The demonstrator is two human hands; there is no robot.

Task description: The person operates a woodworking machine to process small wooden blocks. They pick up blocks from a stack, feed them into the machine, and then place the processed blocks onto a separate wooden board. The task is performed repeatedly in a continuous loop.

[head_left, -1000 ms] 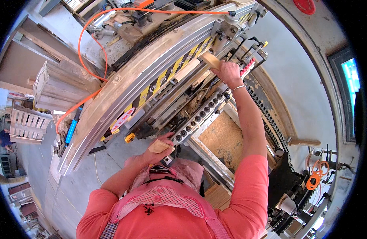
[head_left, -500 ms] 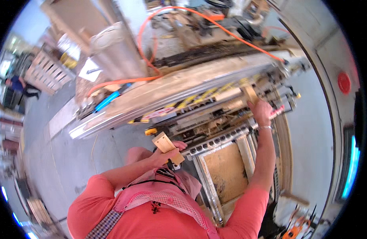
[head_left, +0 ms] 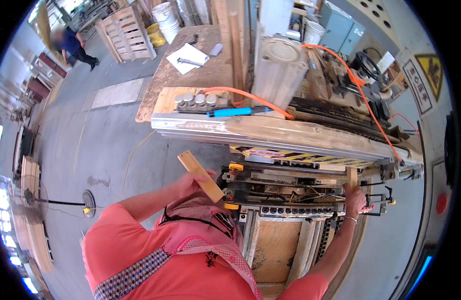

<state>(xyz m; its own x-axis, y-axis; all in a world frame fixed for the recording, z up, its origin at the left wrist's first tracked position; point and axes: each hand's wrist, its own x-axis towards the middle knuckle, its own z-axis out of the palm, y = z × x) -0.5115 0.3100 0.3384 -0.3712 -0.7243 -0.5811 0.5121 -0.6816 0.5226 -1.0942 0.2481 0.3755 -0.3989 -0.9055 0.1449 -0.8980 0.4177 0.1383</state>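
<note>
Pale, smooth-faced wood sits in both hands right now! On the left, a flat, oblong, honey-coloured wooden block (head_left: 193,167) slants across the left hand (head_left: 191,184), small dark holes near its upper end. Those fingers are clamped around its middle, the tips poking out past the far edge, the block held clear of the machine just beside the apron's pink-checked cloth (head_left: 193,202). Over to the right, arm stretched long, the right hand (head_left: 355,200) closes on the lower end of a short, narrow strip of light wood (head_left: 352,175); fingers bunched together, though how the tips sit underneath I cannot tell. That strip stands over the machine's bed, its top end close to a black-and-yellow striped band (head_left: 310,157); whether they touch, I can't tell.

And look at the textures! Long, ridged, silvery metal beam (head_left: 200,127), dusty wood along its top; a glossy bright-blue cylinder (head_left: 233,112) lying along it; a thin, curving orange hose (head_left: 250,96) looping over. Nearer the body, a pale metal rail with round black knobs (head_left: 295,211) borders a rough, speckled brown panel (head_left: 274,247).
</note>
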